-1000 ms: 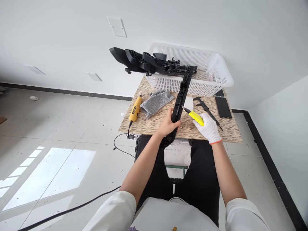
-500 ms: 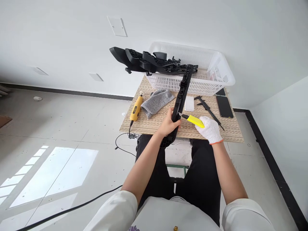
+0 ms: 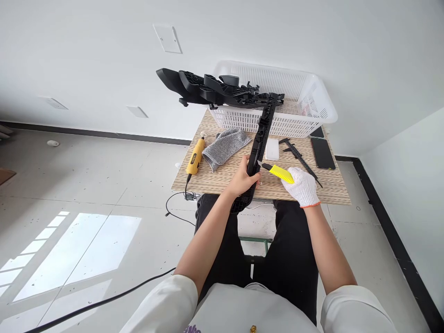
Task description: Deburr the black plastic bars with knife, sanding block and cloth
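Note:
My bare left hand (image 3: 242,178) is wrapped round the lower part of a long black plastic part (image 3: 262,134), which slants up toward the basket. In a white knit glove, my right hand (image 3: 300,186) is closed on a yellow utility knife (image 3: 281,174). The knife's blade points left, its tip at the right edge of the black part, just above my left thumb. More black plastic parts (image 3: 208,90) lie across the rim of a white basket (image 3: 249,121) at the back.
On the wooden table (image 3: 222,182) are a yellow rotary tool (image 3: 196,157) with a cord, a grey cloth (image 3: 225,148), a small white box (image 3: 272,149), a black caliper (image 3: 301,159) and a phone (image 3: 323,153). A wall stands behind the basket.
The whole view has shifted very slightly. My hands, the knife and the black part keep nearly the same positions relative to one another.

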A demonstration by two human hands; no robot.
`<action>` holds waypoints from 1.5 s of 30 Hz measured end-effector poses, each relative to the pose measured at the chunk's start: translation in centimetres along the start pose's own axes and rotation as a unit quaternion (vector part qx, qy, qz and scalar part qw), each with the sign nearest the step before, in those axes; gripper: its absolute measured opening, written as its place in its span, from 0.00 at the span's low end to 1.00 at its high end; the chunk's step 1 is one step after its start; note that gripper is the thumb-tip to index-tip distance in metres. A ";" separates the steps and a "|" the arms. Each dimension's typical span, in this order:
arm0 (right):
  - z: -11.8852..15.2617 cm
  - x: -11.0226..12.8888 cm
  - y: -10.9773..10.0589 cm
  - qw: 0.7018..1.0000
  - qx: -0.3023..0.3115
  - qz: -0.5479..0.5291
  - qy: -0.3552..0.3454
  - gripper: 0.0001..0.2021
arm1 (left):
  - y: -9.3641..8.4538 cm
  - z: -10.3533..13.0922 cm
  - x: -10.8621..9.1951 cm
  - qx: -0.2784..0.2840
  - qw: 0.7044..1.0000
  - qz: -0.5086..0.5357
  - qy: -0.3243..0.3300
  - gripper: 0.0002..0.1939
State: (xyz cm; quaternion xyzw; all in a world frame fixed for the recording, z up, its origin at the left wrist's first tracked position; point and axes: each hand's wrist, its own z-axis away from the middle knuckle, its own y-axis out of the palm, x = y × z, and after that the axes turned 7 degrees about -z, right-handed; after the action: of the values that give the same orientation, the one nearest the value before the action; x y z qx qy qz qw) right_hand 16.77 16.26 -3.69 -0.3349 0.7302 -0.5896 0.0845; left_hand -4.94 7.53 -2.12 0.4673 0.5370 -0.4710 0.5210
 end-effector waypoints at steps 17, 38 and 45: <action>0.5 1.6 -0.6 0.994 0.010 0.079 0.070 0.13 | 0.2 -0.6 0.0 -0.001 1.000 0.009 -0.016 0.25; 0.4 -0.4 -1.1 0.990 -0.020 -0.122 0.071 0.18 | 0.4 -0.9 0.0 -0.001 1.000 0.029 0.002 0.24; 0.5 0.1 -0.7 0.998 0.019 -0.006 0.054 0.15 | 0.5 -1.0 -0.1 -0.003 0.999 0.033 0.003 0.24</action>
State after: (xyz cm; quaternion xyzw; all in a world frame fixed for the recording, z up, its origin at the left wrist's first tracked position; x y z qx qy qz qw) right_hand 17.15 15.75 -3.17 -0.3049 0.7201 -0.6215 0.0477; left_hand -4.54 8.55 -2.06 0.4846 0.5247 -0.4504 0.5358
